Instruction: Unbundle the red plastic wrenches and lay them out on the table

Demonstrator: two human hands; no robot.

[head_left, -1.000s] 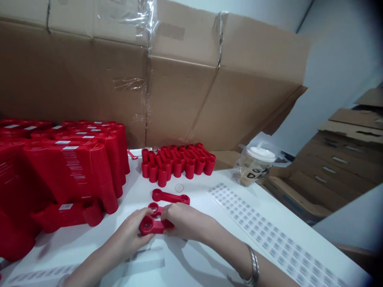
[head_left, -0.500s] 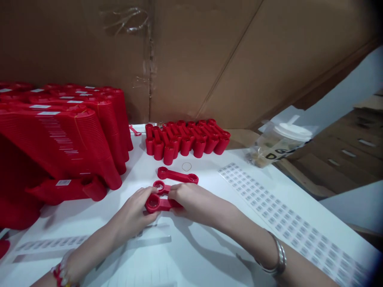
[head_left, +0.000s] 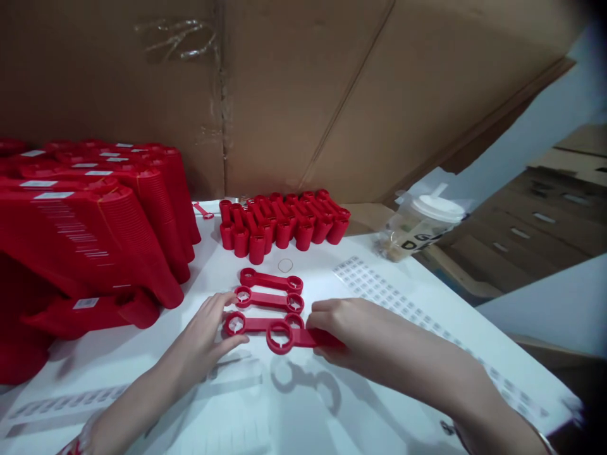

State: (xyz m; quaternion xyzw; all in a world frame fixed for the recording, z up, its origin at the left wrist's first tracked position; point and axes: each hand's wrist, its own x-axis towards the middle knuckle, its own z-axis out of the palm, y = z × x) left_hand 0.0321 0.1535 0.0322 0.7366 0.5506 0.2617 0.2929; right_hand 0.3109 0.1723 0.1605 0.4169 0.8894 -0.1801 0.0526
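Observation:
Three flat red plastic pieces with a ring at each end lie side by side on the white table: the far one point(head_left: 270, 279), the middle one point(head_left: 269, 299) and the near one point(head_left: 251, 324). My left hand point(head_left: 208, 325) rests on the near piece's left ring, fingers curled over it. My right hand point(head_left: 348, 328) grips one end of a fourth red ring piece point(head_left: 290, 337), held just above the table beside the near piece.
Tall stacks of the same red pieces point(head_left: 90, 215) fill the left. A row of short red stacks point(head_left: 284, 224) stands behind, before a big cardboard box point(head_left: 303, 95). A sticker sheet point(head_left: 408, 309) lies at right, another strip point(head_left: 61, 398) at left. A lidded drink cup point(head_left: 422, 227) lies far right.
The small stack both hands held has been taken apart: two more pieces now lie on the table, and my right hand has pulled another piece away to the right.

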